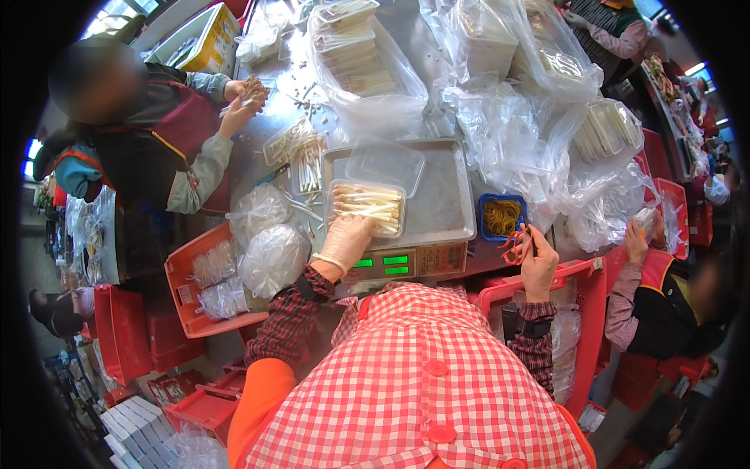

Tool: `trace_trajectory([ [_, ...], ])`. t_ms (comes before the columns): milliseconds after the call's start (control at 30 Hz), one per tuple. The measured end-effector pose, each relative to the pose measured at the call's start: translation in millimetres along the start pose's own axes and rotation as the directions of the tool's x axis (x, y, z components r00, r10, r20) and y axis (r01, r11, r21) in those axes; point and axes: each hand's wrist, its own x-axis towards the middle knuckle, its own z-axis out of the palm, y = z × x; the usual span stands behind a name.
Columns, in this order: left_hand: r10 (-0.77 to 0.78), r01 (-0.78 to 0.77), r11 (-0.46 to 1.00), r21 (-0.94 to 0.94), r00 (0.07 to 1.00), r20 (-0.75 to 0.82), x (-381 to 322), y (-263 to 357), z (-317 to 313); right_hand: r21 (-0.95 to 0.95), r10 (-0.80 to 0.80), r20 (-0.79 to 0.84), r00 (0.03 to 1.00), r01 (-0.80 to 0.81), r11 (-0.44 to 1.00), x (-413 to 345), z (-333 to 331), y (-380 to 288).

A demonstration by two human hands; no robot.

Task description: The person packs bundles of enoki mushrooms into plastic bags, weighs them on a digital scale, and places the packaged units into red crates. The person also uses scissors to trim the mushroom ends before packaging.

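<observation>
Gloved, my left hand (349, 237) rests with its fingertips on pale mushroom stems (368, 202) in a clear plastic tray (400, 225). That tray sits at the left of a metal pan (439, 193) on a digital scale (404, 261) with lit green displays. Behind it in the pan lies an empty clear tray or lid (398, 164). My right hand (539, 264), bare, is raised right of the scale and holds red scissors (514, 249), their handles to the left. Just behind it stands a blue basket (485, 225) of yellow rubber bands (504, 216).
Bags with stacked filled trays (357, 53) stand at the back. Loose plastic bags (504, 129) cover the right side. An orange crate (176, 281) is left, a red crate (592, 328) right. A co-worker's hands (237, 111) hold mushrooms at left; another co-worker's hand (636, 240) is at right.
</observation>
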Motion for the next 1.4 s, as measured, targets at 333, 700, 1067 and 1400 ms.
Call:
trace_trajectory([
  [333,-0.058,0.055,0.987,-0.149,0.998,-0.016,7.5,1.1,-27.1,0.076,-0.004,0.041,0.999,0.001,0.997,-1.1,3.1,-7.8],
  [700,-0.265,0.261,0.069,-0.963,0.935,0.234,56.8,114.2,-54.8,0.030,-0.435,0.126,0.891,0.435,0.900,-1.3,46.6,-72.7],
  [1067,-0.248,0.264,0.110,-0.958,0.941,0.231,63.3,136.7,-61.5,-0.036,-0.501,0.097,0.860,0.506,0.862,1.9,48.7,-78.2],
  [1400,-0.190,-0.076,0.762,-0.643,0.924,-0.333,54.2,75.4,-56.1,-0.142,-0.068,-0.072,0.995,0.057,0.988,25.3,2.3,6.9],
])
